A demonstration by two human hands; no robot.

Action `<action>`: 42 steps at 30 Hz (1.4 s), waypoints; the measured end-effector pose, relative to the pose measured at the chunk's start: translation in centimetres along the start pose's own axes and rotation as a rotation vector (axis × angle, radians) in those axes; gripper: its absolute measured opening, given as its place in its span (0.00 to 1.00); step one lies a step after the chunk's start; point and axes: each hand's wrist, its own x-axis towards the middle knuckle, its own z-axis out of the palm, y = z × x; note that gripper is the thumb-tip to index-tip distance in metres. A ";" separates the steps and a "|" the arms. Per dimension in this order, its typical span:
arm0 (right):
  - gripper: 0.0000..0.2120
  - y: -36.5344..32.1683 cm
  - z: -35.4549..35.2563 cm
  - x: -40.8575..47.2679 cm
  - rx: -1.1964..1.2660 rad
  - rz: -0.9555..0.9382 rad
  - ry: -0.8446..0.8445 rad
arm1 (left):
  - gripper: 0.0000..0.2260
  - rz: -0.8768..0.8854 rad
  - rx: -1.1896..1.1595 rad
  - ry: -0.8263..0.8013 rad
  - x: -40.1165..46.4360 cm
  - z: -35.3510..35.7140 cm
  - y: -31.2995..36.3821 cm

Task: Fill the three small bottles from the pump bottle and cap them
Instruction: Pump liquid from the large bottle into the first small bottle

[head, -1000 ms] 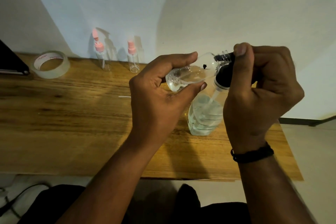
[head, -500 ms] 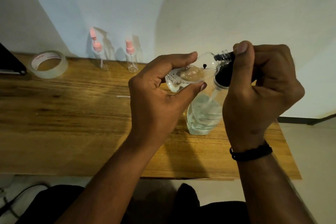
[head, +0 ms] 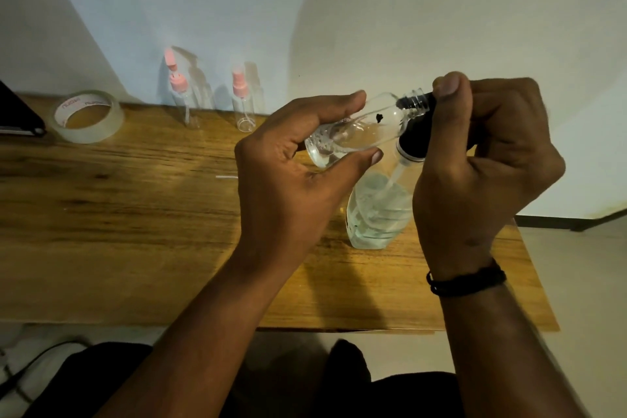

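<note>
My left hand (head: 288,187) grips a small clear bottle (head: 359,131) tilted nearly flat, its threaded open neck pointing right. That neck sits against the black pump head (head: 419,139) of the pump bottle (head: 375,214), which stands on the wooden table (head: 135,231) with clear liquid inside. My right hand (head: 481,166) is curled round the pump head, thumb on top. A little liquid lies in the small bottle. Two more small bottles with pink spray caps (head: 181,102) (head: 242,102) stand upright at the back by the wall.
A roll of clear tape (head: 86,115) lies at the back left, beside a dark flat object (head: 17,115) at the left edge. A thin white sliver (head: 225,177) lies mid-table. The table's right edge ends near my right wrist, with floor beyond.
Both hands and the bottles keep almost the same pose. The view has shifted slightly; the small bottle stays at the pump nozzle.
</note>
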 end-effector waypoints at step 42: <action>0.11 -0.8 0.0 0.4 -0.027 -0.053 -0.067 | 0.23 -0.012 -0.037 -0.030 0.5 -0.8 0.1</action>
